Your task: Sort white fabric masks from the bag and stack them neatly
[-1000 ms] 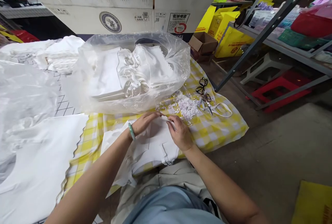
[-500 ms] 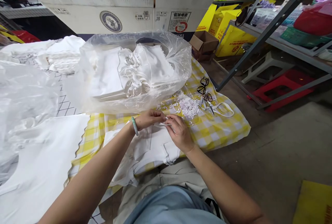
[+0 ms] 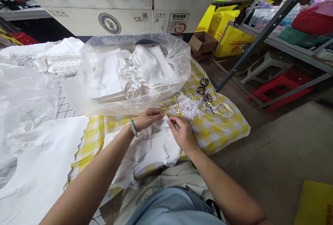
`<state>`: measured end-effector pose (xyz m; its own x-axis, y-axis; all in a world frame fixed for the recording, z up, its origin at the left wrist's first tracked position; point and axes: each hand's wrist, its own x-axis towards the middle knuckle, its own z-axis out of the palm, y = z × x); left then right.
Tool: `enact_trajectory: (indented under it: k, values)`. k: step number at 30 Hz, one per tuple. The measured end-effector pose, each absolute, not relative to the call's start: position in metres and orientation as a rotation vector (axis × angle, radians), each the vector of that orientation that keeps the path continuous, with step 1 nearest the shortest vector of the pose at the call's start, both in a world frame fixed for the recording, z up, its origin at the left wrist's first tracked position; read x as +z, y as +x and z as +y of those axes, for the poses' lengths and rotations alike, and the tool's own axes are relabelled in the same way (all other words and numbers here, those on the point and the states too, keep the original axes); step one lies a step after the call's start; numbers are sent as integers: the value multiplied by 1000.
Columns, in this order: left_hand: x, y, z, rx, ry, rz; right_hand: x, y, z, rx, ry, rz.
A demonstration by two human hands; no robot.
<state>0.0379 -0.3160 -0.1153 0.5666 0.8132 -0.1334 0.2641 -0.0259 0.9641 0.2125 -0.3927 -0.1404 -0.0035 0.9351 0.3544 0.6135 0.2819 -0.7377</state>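
At the table edge, a white cloth [image 3: 158,141] lies spread under both hands. My left hand [image 3: 147,119], with a pale green bangle on its wrist, pinches a small white end of fabric. Just to its right, my right hand [image 3: 184,133] has thumb and forefinger closed on the same edge. Whether that end is a strap or the cloth's own corner is too small to tell. Past my right hand are a heap of small white scraps [image 3: 189,107], scissors [image 3: 207,101] with dark handles and a white strap [image 3: 225,109].
A clear plastic bag [image 3: 179,55] with stacked white cloths and straps stands behind the hands. More white cloth [image 3: 44,148] and plastic film [image 3: 23,93] cover the left. A beer carton [image 3: 109,6] rises at the back; a metal shelf [image 3: 265,32] stands right of the yellow checked tablecloth [image 3: 223,131].
My right hand has drawn slightly to the right and away from my left hand. A small white fabric end now shows between the fingertips.
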Motion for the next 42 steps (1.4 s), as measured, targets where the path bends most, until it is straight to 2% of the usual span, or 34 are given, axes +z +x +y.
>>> enact_trajectory:
  k: [4, 7, 10, 15, 18, 21, 26, 28, 31, 35, 38, 42]
  values:
    - [-113, 35, -314, 541, 1626, 906, -141, 213, -389, 535, -1409, -1648]
    - [-108, 29, -318, 511, 1720, 942, -144, 213, -383, 766, -1330, -1569]
    - [-105, 22, -338, 507, 2028, 1231, -150, 214, -378, 954, -1333, -1514]
    - [-120, 21, -388, 304, 2399, 1740, -161, 216, -376, 1006, -1378, -1388]
    - [-127, 10, -403, 402, 2265, 1780, -166, 216, -377, 999, -1384, -1383]
    - [-120, -29, -412, 591, 1878, 1939, -167, 215, -378, 968, -1386, -1389]
    - [-97, -113, -431, 441, 1530, 2373, -163, 212, -381, 897, -1422, -1434]
    - [-95, -126, -432, 536, 1565, 2518, -162, 210, -382, 884, -1430, -1445]
    - [-101, -116, -430, 651, 1676, 2408, -162, 209, -382, 855, -1448, -1445]
    - [-112, -75, -430, 458, 1960, 1922, -166, 210, -381, 841, -1449, -1446]
    - [-107, -65, -434, 488, 1967, 1678, -167, 211, -380, 813, -1459, -1454]
    - [-72, -127, -439, 830, 1521, 1969, -167, 211, -379, 785, -1451, -1479]
